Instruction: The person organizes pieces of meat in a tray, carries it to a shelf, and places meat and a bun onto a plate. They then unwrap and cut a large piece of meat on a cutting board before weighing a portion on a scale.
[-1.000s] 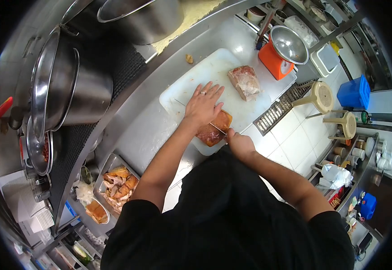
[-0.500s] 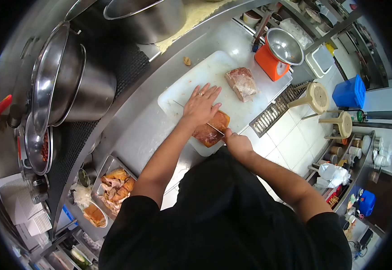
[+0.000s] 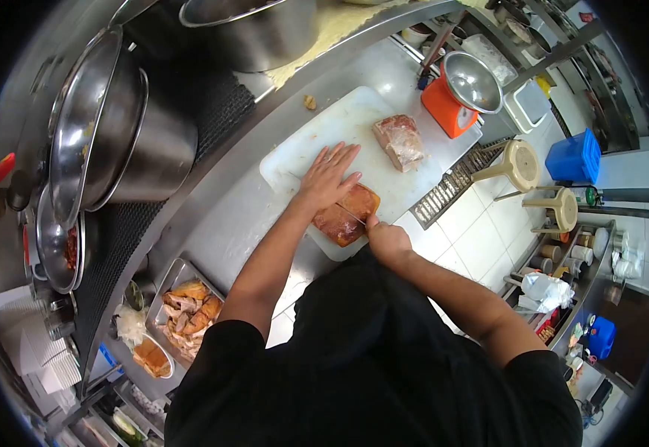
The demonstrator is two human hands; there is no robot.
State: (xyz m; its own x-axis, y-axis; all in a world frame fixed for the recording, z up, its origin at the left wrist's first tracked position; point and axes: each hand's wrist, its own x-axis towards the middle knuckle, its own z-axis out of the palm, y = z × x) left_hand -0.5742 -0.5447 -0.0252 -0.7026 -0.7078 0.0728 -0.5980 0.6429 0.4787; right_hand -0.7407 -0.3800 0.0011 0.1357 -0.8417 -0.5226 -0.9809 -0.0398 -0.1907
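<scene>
A reddish-brown slab of meat (image 3: 337, 225) lies at the near end of the white cutting board (image 3: 283, 162). Across it runs the thin blade of a knife (image 3: 352, 214), its edge in the meat. My right hand (image 3: 390, 243) is closed around the knife's handle, which is hidden in the fist. Flat and with fingers stretched out, my left hand (image 3: 329, 177) rests over the far part of the blade, beside the slab. Farther up the board sits a second, paler block of meat (image 3: 400, 141), which neither hand touches.
An orange scale (image 3: 446, 108) with a steel bowl (image 3: 473, 80) stands beyond the board. To the left are large steel pots (image 3: 153, 149) and a tray of cooked meat pieces (image 3: 190, 309). Plastic stools (image 3: 520, 165) and a blue bin (image 3: 574, 156) stand on the right.
My right hand has shifted slightly left along with the knife, and less of the blade shows above the meat. My left hand stays flat in nearly the same place.
</scene>
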